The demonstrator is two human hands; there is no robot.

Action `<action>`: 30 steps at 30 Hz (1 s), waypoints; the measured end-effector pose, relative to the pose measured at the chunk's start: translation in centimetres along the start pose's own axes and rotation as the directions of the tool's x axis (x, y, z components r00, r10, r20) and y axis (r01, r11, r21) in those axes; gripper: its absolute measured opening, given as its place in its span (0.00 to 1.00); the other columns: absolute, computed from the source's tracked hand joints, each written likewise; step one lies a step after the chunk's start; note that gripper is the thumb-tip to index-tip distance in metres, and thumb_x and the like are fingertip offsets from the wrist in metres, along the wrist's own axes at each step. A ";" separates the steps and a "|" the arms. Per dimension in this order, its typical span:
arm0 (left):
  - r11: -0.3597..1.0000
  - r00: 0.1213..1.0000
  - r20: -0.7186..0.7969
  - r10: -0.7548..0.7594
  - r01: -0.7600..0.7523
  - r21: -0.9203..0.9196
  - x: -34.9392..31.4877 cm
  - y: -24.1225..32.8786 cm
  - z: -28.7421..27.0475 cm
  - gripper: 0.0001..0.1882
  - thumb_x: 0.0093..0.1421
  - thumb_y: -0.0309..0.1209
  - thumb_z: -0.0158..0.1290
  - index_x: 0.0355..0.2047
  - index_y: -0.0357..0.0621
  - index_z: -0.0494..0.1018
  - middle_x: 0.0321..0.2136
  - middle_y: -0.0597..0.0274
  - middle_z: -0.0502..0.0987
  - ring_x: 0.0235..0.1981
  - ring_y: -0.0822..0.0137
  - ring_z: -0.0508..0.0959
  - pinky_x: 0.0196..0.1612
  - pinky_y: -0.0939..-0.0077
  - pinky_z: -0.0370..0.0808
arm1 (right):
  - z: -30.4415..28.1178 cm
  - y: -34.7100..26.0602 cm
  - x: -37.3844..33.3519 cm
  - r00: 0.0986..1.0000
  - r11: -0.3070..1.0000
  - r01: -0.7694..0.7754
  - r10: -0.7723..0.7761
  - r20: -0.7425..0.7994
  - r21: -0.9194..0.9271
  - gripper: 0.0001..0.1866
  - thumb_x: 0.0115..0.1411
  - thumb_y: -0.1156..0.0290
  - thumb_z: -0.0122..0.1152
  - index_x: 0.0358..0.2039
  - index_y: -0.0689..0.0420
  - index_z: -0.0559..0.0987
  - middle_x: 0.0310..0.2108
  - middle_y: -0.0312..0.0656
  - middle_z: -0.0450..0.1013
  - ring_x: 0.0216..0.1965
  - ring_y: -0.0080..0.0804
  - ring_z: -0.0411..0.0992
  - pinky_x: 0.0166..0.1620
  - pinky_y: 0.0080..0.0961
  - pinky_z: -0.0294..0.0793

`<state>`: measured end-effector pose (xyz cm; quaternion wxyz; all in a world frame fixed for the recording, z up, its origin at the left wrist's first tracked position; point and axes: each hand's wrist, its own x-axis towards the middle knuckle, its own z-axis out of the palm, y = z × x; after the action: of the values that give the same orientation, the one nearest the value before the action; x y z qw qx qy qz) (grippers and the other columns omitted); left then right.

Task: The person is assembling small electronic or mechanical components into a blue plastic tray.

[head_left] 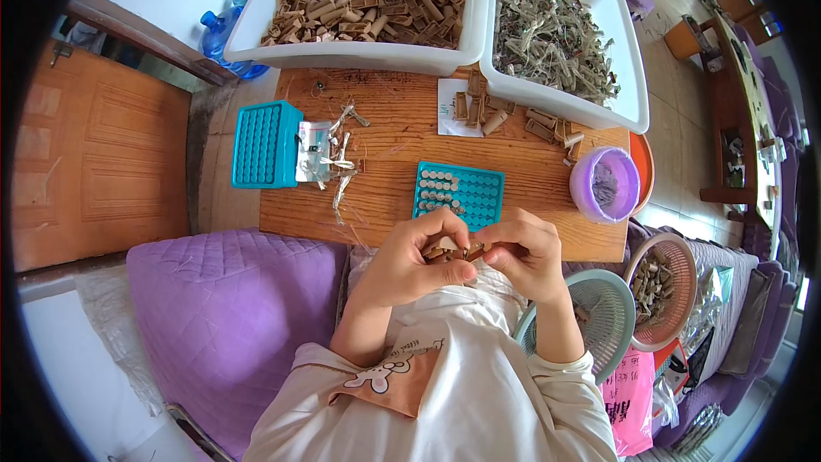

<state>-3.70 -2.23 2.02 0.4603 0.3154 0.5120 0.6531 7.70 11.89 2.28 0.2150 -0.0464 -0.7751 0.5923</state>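
Head view: left hand (410,261) and right hand (526,253) meet just below the near edge of the wooden worktop (385,120), fingers of both pinched shut on a small brown ridged piece (451,249) held between them. Best handled, I judge, with fingertip grip kept close to the piece's ends and wrists steady over the lap, near the teal perforated tray (462,193), partly filled with pale pegs. Beyond it, one white tub (359,53) holds matte brown blocky pieces, another (629,77) tangled grey-green strips; a lilac plastic cup (605,184) sits at right.
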 end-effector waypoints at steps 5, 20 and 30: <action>0.999 0.996 -0.077 0.045 -0.047 -0.022 0.1 -0.3 0.5 0.14 0.45 0.30 0.61 0.27 0.43 0.65 0.18 0.75 0.63 0.17 0.86 0.57 0.19 0.89 0.52 | 0.5 0.7 -0.1 0.992 0.997 0.080 -0.081 -0.099 -0.009 0.11 0.46 0.68 0.63 0.30 0.59 0.77 0.23 0.36 0.69 0.19 0.21 0.65 0.20 0.16 0.63; 0.942 0.934 -0.281 0.222 -0.280 -0.185 0.8 -2.0 1.8 0.16 0.47 0.27 0.59 0.29 0.41 0.62 0.21 0.70 0.66 0.20 0.84 0.63 0.23 0.91 0.59 | 1.1 -0.3 0.9 0.982 0.998 0.051 -0.056 -0.181 -0.030 0.12 0.40 0.82 0.63 0.29 0.61 0.75 0.26 0.40 0.71 0.25 0.26 0.71 0.25 0.17 0.72; 0.928 0.916 -0.312 0.254 -0.322 -0.189 1.4 -2.8 1.9 0.17 0.48 0.31 0.58 0.31 0.40 0.61 0.21 0.67 0.68 0.20 0.82 0.66 0.23 0.90 0.63 | 1.0 -0.2 1.5 0.981 0.995 0.070 -0.081 -0.176 -0.066 0.11 0.41 0.83 0.62 0.29 0.59 0.75 0.26 0.39 0.72 0.24 0.25 0.71 0.23 0.16 0.70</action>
<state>-1.79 -0.10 -0.19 0.3150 0.2342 0.4384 0.8085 6.03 11.46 2.64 0.3044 -0.0762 -0.7712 0.5538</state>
